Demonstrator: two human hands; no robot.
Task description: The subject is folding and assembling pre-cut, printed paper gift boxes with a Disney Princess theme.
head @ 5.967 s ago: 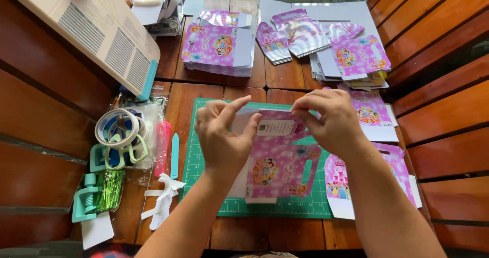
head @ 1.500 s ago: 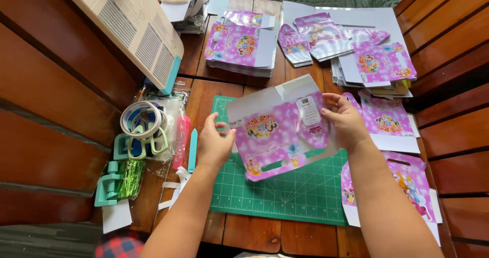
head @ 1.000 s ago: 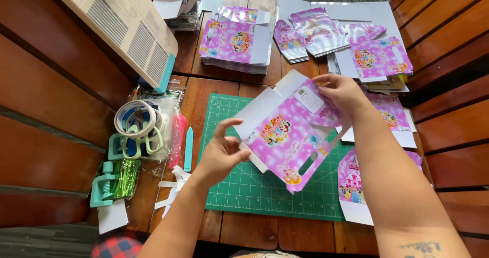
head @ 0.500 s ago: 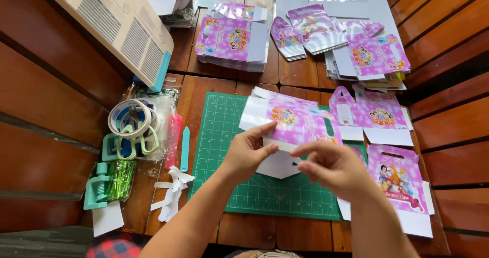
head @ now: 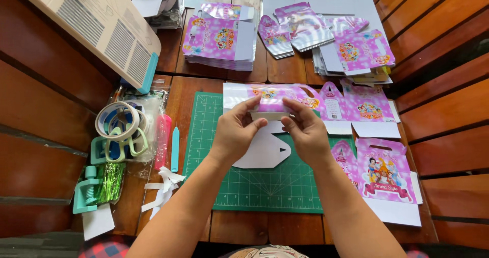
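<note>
Pink card: a printed box blank, pink and purple with cartoon figures, is held flat just above a green cutting mat.
Left hand: the left hand pinches the blank's lower edge, thumb on top, seemingly to press a fold.
Right hand: the right hand grips the same edge just beside it, likely steadying the crease.
Bench: the wooden bench carries stacks of matching blanks beyond the mat.
Left of the mat: tape rolls and a teal folding tool lie near.
Right of the mat: more flat blanks wait.
</note>
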